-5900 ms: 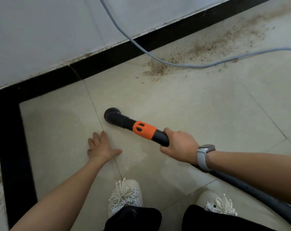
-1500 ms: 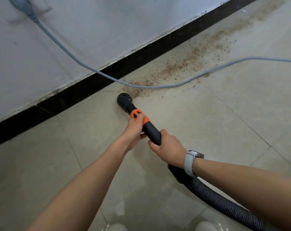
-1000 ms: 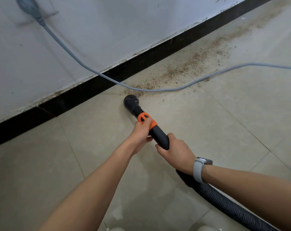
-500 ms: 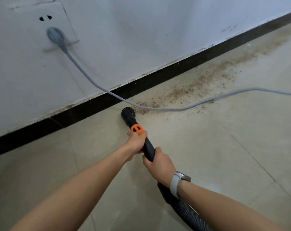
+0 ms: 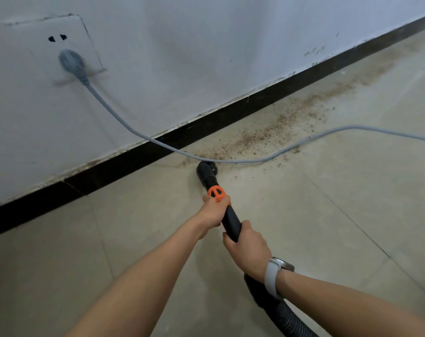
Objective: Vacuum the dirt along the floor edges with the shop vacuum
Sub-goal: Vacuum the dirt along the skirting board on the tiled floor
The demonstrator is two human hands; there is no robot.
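Both hands grip the vacuum wand [image 5: 227, 215], whose long axis runs from lower right up toward frame centre. The left hand [image 5: 212, 212] wraps it at the orange collar [image 5: 216, 191], nearer the nozzle [image 5: 206, 169]; the right hand [image 5: 249, 249] wraps it lower down, by the ribbed hose [image 5: 279, 312]. The dirt [image 5: 267, 132] lies ahead and to the upper right of the nozzle, trailing along the black skirting [image 5: 231, 113]. The grey power cord [image 5: 231, 161] crosses just above the nozzle, over the dirt's near end. The nozzle mouth is hidden, and the vacuum body is out of frame.
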